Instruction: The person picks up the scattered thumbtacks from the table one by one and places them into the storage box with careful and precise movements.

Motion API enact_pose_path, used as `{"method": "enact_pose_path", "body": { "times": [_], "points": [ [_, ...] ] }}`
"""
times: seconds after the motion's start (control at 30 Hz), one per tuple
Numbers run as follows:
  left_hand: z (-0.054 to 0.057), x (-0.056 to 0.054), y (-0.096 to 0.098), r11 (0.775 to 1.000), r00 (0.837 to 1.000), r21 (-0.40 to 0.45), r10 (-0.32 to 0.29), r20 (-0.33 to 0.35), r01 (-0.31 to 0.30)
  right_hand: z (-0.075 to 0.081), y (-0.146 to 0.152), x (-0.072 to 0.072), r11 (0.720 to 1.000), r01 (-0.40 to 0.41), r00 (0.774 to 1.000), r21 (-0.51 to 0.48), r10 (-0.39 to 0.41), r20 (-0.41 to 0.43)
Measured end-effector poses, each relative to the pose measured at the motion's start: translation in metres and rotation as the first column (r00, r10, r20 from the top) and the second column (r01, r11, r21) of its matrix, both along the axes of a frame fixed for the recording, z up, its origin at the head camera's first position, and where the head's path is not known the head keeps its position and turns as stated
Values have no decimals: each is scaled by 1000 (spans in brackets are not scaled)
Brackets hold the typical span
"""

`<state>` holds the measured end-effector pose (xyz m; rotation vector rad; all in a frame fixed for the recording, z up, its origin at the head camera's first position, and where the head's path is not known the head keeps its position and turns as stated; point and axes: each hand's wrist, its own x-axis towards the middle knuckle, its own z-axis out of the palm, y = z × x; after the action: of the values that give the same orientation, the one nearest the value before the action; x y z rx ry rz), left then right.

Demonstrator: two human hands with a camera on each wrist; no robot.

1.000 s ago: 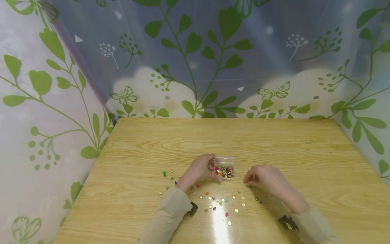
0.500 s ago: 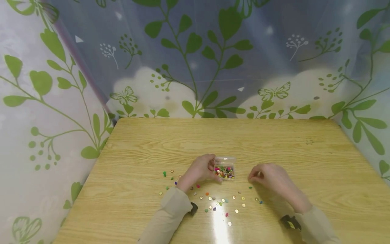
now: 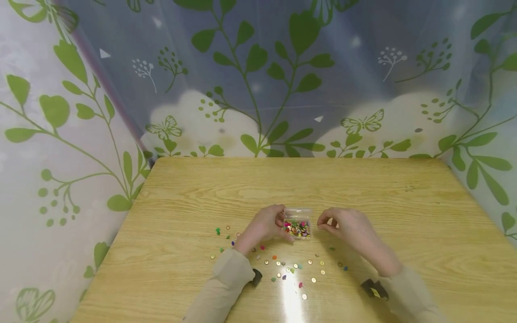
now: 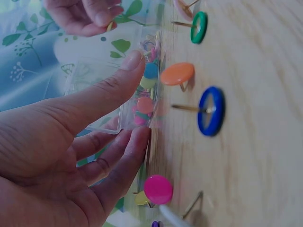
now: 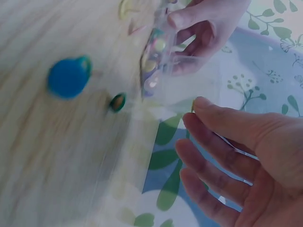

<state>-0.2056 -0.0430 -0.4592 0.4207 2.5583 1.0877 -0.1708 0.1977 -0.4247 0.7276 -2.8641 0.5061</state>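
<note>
Left hand (image 3: pixel 264 224) grips one clear box (image 3: pixel 299 213); right hand (image 3: pixel 351 226) pinches one tack (image 4: pixel 110 26) nearby.

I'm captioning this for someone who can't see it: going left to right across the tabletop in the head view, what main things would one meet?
Leftmost loose thumbtack → left hand → open clear box → right hand.

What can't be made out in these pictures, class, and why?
Head view: tacks in the box, too small to count.
Left wrist view: part of the box, behind the left hand.
Left wrist view: a pale tack, cut off by the top edge.
Right wrist view: the blue tack's detail, blurred.
Right wrist view: the pinched thing, mostly covered by the right hand.
</note>
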Motion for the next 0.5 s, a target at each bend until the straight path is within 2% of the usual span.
{"method": "enact_pose_path", "body": {
  "times": [0.5],
  "points": [
    [3, 1, -1, 999, 999, -21, -28, -27, 28, 3, -35, -5, 992, -61, 998, -110, 58, -35]
  ]
}}
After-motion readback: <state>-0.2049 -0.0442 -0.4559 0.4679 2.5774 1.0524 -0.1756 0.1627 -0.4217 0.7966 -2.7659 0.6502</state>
